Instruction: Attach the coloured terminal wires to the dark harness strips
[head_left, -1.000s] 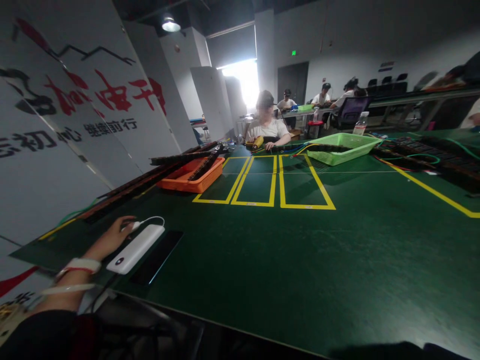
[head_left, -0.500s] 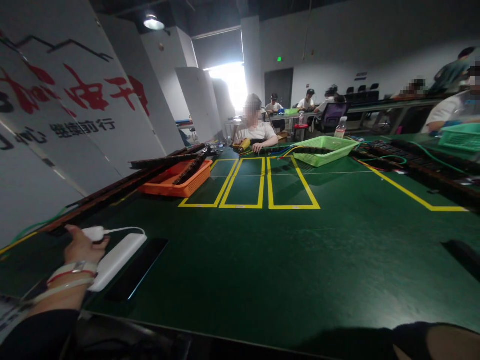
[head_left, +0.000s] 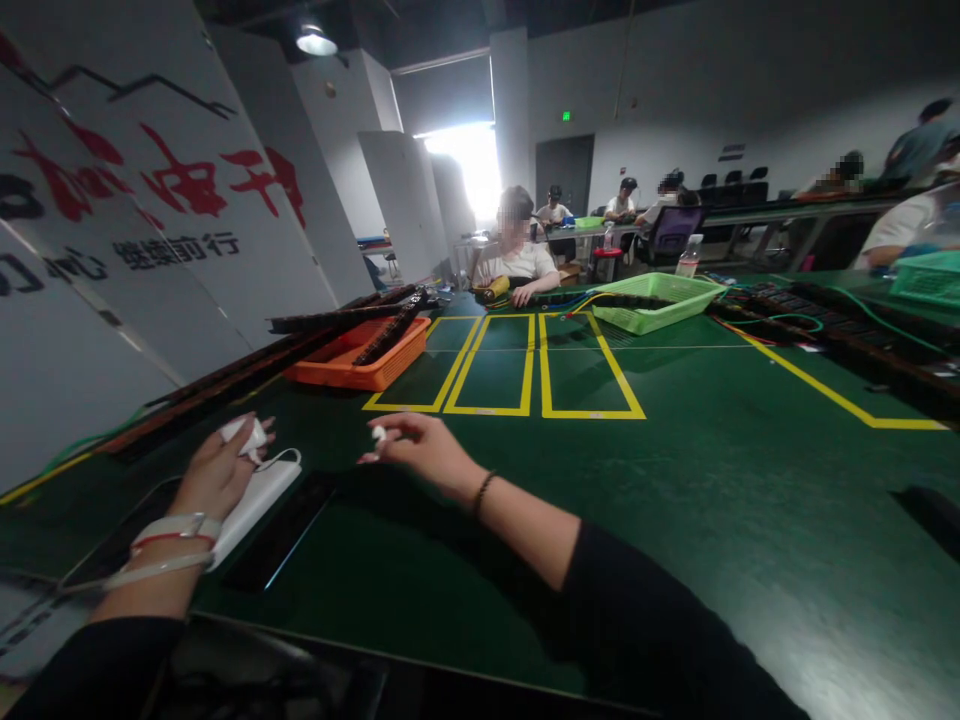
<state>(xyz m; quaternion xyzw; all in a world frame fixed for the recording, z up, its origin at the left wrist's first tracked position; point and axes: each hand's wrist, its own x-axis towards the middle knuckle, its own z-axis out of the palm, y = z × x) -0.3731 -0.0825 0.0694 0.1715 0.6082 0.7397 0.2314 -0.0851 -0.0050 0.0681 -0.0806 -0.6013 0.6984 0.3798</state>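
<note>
My left hand (head_left: 217, 465) is closed around a small white plug-like block (head_left: 246, 437), above the far part of a long white box (head_left: 255, 510) lying on the green table (head_left: 450, 600). A short white cable (head_left: 289, 457) curves between the block and the box. To the right, over the table, my right hand (head_left: 420, 452) pinches a small white piece (head_left: 378, 434) between its fingertips. A dark flat phone-like slab (head_left: 281, 535) lies just right of the white box.
An orange basket (head_left: 390, 370) with a dark strip across it stands at back left. A green basket (head_left: 652, 305) stands at back right. Yellow tape (head_left: 487, 411) marks rectangles. Across the table sits a person (head_left: 517, 262); dark strips (head_left: 847, 325) and cables lie right.
My left hand has moved right and up with the white block. My right hand has come into view from the lower right, with a small white piece in its fingers.
</note>
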